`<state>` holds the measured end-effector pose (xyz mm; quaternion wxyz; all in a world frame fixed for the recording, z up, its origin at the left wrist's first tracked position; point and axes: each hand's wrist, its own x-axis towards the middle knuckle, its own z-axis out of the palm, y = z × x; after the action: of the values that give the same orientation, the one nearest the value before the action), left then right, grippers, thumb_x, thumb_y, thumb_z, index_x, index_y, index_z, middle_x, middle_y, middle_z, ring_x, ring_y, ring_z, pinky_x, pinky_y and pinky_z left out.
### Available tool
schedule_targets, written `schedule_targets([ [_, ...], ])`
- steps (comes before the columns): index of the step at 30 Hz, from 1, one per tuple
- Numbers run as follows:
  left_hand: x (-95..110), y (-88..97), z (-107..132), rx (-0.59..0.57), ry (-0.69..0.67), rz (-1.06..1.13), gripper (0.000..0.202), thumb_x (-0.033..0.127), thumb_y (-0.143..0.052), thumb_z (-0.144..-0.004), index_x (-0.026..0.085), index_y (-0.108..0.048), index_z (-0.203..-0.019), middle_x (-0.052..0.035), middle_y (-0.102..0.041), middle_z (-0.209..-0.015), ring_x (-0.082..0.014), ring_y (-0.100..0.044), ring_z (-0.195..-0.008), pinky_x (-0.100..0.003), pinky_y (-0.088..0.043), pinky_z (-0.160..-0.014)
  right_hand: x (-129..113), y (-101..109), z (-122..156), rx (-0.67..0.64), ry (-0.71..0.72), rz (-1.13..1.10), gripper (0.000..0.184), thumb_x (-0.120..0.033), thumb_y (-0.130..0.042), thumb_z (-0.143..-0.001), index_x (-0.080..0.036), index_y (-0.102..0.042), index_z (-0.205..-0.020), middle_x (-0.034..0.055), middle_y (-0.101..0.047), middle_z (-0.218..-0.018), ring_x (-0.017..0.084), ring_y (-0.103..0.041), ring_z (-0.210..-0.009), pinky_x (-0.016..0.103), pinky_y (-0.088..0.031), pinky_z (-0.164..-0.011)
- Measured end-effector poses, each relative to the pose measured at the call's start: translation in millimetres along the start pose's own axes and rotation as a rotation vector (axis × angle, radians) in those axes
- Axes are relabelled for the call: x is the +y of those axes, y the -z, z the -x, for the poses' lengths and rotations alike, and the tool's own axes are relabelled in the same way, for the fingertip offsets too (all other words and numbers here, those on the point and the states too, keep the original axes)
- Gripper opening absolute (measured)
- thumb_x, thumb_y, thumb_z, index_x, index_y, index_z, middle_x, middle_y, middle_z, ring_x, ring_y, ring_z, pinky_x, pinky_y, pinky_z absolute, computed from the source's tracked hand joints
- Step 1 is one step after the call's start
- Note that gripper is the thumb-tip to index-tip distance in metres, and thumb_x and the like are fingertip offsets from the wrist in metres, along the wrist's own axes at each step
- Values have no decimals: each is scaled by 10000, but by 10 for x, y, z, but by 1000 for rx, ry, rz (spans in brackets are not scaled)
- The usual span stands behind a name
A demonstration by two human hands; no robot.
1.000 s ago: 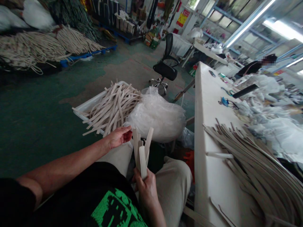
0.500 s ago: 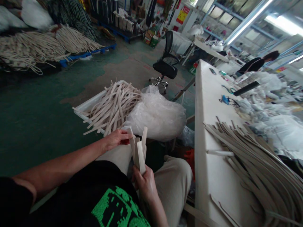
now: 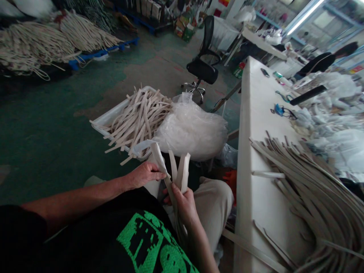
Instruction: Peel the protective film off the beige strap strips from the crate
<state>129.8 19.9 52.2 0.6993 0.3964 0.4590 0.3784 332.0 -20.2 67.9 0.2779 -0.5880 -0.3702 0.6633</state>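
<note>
My right hand [image 3: 183, 203] is closed round several flat beige strips [image 3: 182, 172], whose upper ends fan out above the fist and whose lower lengths hang down by my lap. Between the thumb and fingers of my left hand [image 3: 146, 174] is the leftmost strip [image 3: 159, 157], pinched below its top end. A pale, translucent piece [image 3: 143, 145] sticks out to the left at that strip's top; what it is I cannot make out. Just beyond my hands, a white tray [image 3: 110, 118] holds a heap of loose beige strips [image 3: 139, 117].
Right of the tray bulges a clear plastic bag [image 3: 195, 129]. A white table [image 3: 247, 113] along my right bears long grey-beige strips [image 3: 309, 197], scissors [image 3: 281, 96] and plastic wrapping. An office chair [image 3: 202, 68] stands ahead. Bundled strips [image 3: 36, 45] lie on blue pallets. A person [image 3: 318, 64] sits beyond the table.
The strips in my right hand have spread apart and show more length below the fist. My left hand has moved slightly right, lower down the leftmost strip. The view has tipped downward.
</note>
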Motion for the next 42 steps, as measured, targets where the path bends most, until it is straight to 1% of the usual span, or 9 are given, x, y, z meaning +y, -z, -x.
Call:
schedule_targets([
  [3,16,91,-11,80,46,146,108,216,-887,-699,161,-797,-672,-22,-652,-602,-124,-509,-589,-235,-410,-597,-12,41,84,30,-2,6,679,-750,-804,-592,-125,-666,-819,83,-686,-638,166,-588,-468,260,-448,-441],
  [6,-13,137,22,131,133,357,201,233,-937,-638,160,-814,-780,-37,-709,-730,-108,-520,-620,-230,-443,-620,-38,66,168,53,22,81,588,-703,-777,-648,-152,-635,-796,43,-650,-601,159,-566,-452,268,-462,-443],
  [11,-97,-60,125,91,220,510,438,314,-1013,-504,158,-822,-867,-50,-738,-841,-112,-587,-700,-213,-465,-635,-195,-70,45,116,119,236,458,-609,-711,-735,-163,-606,-743,25,-614,-562,146,-538,-438,251,-419,-423],
  [14,-89,-125,138,99,193,521,445,364,-1014,-495,155,-821,-837,-51,-741,-848,-117,-604,-720,-208,-467,-637,-262,-121,-59,73,128,211,478,-616,-709,-739,-148,-633,-793,61,-668,-622,159,-571,-467,255,-435,-436],
  [19,-71,-2,138,230,161,542,467,327,-1036,-417,172,-813,-797,-21,-728,-813,-95,-571,-673,-203,-448,-615,-173,-6,-11,10,102,263,479,-603,-721,-767,-129,-679,-825,73,-677,-608,189,-601,-482,277,-469,-459],
  [25,-127,-138,177,37,129,517,435,386,-990,-552,152,-817,-875,-54,-742,-829,-125,-595,-698,-233,-438,-639,-211,-64,-22,84,209,386,437,-573,-661,-835,-146,-661,-743,78,-681,-618,184,-599,-505,265,-443,-464],
  [30,-45,-82,149,146,69,450,445,366,-1005,-504,164,-808,-849,-29,-733,-827,-115,-555,-702,-235,-415,-650,-220,62,42,16,161,395,471,-604,-661,-833,-136,-668,-786,76,-678,-616,210,-620,-536,284,-487,-490],
  [35,-73,-191,166,-3,70,417,398,379,-962,-582,139,-804,-858,-27,-707,-774,-116,-522,-672,-247,-379,-634,-212,56,39,102,236,459,480,-601,-628,-868,-141,-668,-738,60,-659,-597,180,-580,-501,264,-439,-469],
  [42,-30,-127,140,107,75,434,464,357,-984,-544,164,-801,-925,-37,-728,-871,-134,-565,-749,-251,-416,-682,-246,90,142,73,178,419,479,-619,-657,-833,-146,-681,-763,74,-684,-610,211,-623,-523,281,-477,-497],
])
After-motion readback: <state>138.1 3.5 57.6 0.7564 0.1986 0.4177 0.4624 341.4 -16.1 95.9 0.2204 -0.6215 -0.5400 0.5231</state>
